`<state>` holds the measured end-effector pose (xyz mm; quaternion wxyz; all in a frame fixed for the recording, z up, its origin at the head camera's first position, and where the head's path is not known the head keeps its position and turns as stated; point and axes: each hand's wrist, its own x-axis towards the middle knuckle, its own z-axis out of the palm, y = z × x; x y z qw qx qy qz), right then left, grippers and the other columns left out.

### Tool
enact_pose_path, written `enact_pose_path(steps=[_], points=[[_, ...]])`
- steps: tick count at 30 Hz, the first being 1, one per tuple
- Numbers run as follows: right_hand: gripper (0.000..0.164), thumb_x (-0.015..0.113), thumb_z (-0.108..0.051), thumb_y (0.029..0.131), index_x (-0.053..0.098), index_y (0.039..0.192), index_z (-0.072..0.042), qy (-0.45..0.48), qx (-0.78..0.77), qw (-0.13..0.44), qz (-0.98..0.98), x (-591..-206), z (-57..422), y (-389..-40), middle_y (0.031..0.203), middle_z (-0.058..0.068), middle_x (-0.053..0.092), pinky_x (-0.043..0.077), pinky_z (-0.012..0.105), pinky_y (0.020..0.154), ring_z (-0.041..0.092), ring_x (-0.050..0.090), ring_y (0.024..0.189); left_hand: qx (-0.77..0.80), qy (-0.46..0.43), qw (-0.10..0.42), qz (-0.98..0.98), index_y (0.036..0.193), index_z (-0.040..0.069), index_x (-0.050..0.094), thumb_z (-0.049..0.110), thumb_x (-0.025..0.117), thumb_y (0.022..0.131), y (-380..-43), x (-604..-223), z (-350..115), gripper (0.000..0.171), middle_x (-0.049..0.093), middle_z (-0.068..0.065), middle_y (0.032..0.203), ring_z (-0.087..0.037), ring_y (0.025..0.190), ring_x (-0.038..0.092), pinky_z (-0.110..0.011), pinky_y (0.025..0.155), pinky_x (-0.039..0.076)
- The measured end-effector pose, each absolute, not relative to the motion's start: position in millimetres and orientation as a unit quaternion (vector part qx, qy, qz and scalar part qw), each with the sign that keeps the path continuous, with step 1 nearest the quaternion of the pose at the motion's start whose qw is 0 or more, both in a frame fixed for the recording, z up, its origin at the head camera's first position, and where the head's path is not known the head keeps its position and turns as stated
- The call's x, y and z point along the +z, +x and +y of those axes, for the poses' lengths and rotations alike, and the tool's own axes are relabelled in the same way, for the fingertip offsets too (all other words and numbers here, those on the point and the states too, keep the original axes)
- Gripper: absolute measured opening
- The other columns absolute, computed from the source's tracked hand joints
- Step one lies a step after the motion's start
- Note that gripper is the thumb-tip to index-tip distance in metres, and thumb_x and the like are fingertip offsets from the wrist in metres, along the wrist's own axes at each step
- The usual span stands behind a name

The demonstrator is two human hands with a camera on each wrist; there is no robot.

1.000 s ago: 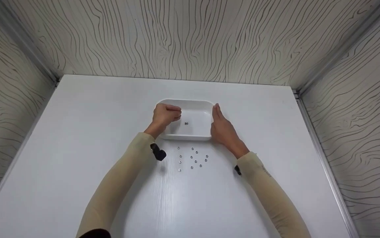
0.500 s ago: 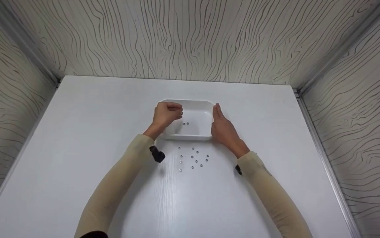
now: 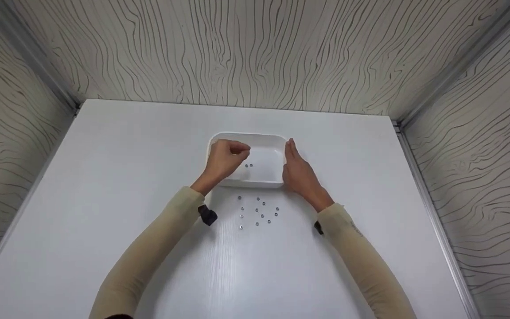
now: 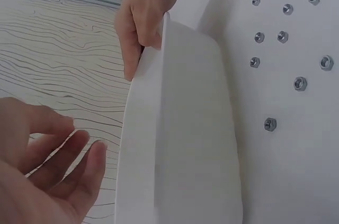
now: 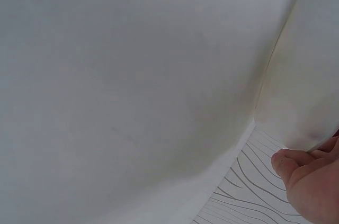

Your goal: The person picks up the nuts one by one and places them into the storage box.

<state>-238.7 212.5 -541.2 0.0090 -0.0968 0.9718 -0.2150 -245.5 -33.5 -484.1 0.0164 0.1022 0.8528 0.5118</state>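
A white rectangular tray (image 3: 255, 184) stands on the table. Two small hex nuts (image 3: 248, 165) lie side by side on its floor. Over the tray's left part hovers my left hand (image 3: 224, 157), its fingers loosely bent; in the left wrist view the same hand (image 4: 53, 166) has thumb and fingertips apart, nothing seen between them. My right hand (image 3: 300, 174) holds the tray's right side, thumb at the rim and fingers along the outer wall. The right wrist view catches that hand (image 5: 315, 181) against the tray wall (image 5: 302, 86).
Several metal hex nuts (image 3: 262, 216) are scattered on the white table (image 3: 148, 146) in front of the tray; the left wrist view shows a nut (image 4: 270, 124) close to the tray wall. A patterned panel (image 3: 237, 57) rises behind the table, with others at both sides.
My left hand has shifted slightly right over the tray, and its thumb and fingers have parted. The two nuts in the tray have moved slightly apart. My right hand stays at the tray's side.
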Motion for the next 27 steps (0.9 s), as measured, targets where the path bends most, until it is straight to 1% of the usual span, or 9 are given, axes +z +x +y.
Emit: enact_pose_path(steps=[2,6,10,14,16,18,22,25,27], points=[[0.065,0.039,-0.011,0.108,0.013,0.166,0.004,-0.097,-0.218,0.007,0.971,-541.4,212.1,-238.9,0.176,0.022,0.013,0.030,0.050,0.133,0.036,0.026,0.161,0.502,0.122,0.012,0.856,0.114,0.003,0.080,0.014,0.069,0.100,-239.9,-482.0,-33.4,0.021,0.081,-0.012,0.113,-0.023,0.102,0.078,-0.036,0.091,0.066],[0.065,0.038,-0.011,0.108,0.012,0.166,0.003,-0.095,-0.220,0.006,0.971,-541.7,211.1,-239.0,0.177,0.021,0.013,0.029,0.049,0.133,0.035,0.025,0.162,0.495,0.166,0.000,0.853,0.117,-0.001,0.078,0.010,0.069,0.099,-228.1,-481.3,-32.6,0.023,0.079,-0.017,0.118,-0.027,0.106,0.079,-0.038,0.091,0.067],[0.066,0.038,-0.011,0.108,0.011,0.167,0.003,-0.097,-0.218,0.006,0.971,-541.6,211.8,-238.9,0.177,0.021,0.012,0.028,0.050,0.133,0.034,0.024,0.162,0.467,0.203,-0.016,0.861,0.122,-0.004,0.075,0.006,0.068,0.098,-218.2,-481.9,-31.1,0.026,0.077,-0.019,0.123,-0.031,0.116,0.075,-0.040,0.093,0.067],[0.066,0.038,-0.011,0.108,0.010,0.167,0.002,-0.095,-0.215,0.007,0.972,-541.5,211.8,-238.9,0.177,0.021,0.013,0.029,0.049,0.133,0.034,0.024,0.162,0.419,0.239,-0.020,0.876,0.129,-0.002,0.071,0.006,0.068,0.099,-208.3,-480.5,-32.3,0.031,0.074,-0.018,0.130,-0.029,0.121,0.073,-0.038,0.095,0.066],[0.066,0.037,-0.011,0.109,0.008,0.167,0.002,-0.094,-0.215,0.010,0.972,-541.4,211.2,-239.4,0.177,0.021,0.011,0.028,0.050,0.133,0.035,0.023,0.163,0.393,0.261,-0.031,0.881,0.130,-0.002,0.070,0.006,0.068,0.099,-202.4,-480.6,-34.4,0.032,0.073,-0.017,0.132,-0.029,0.121,0.073,-0.037,0.095,0.066],[0.066,0.036,-0.012,0.109,0.008,0.167,0.002,-0.095,-0.217,0.011,0.972,-541.0,210.6,-239.6,0.177,0.021,0.011,0.028,0.050,0.133,0.035,0.022,0.163,0.369,0.284,-0.046,0.884,0.130,-0.002,0.070,0.005,0.068,0.099,-196.0,-481.2,-36.9,0.031,0.073,-0.018,0.132,-0.029,0.118,0.074,-0.036,0.095,0.066],[0.066,0.034,-0.013,0.108,0.008,0.167,0.001,-0.091,-0.216,0.019,0.972,-540.9,210.9,-239.3,0.178,0.018,0.008,0.028,0.048,0.133,0.034,0.023,0.162,0.310,0.330,-0.080,0.888,0.128,-0.003,0.071,0.007,0.068,0.100,-184.4,-484.6,-40.7,0.029,0.074,-0.018,0.130,-0.030,0.117,0.075,-0.039,0.099,0.064],[0.066,0.034,-0.012,0.108,0.009,0.167,0.001,-0.090,-0.211,0.023,0.973,-541.4,211.9,-239.4,0.178,0.018,0.008,0.028,0.046,0.133,0.034,0.025,0.162,0.276,0.347,-0.098,0.891,0.128,0.000,0.071,0.009,0.067,0.101,-177.8,-487.4,-41.0,0.028,0.075,-0.016,0.129,-0.029,0.119,0.074,-0.040,0.102,0.063],[0.066,0.034,-0.012,0.108,0.009,0.167,0.001,-0.094,-0.210,0.022,0.973,-541.5,212.7,-240.0,0.178,0.019,0.008,0.028,0.046,0.133,0.035,0.026,0.162,0.265,0.350,-0.107,0.892,0.128,0.002,0.071,0.010,0.067,0.101,-173.9,-489.0,-40.4,0.028,0.076,-0.014,0.128,-0.027,0.117,0.075,-0.039,0.101,0.063]])
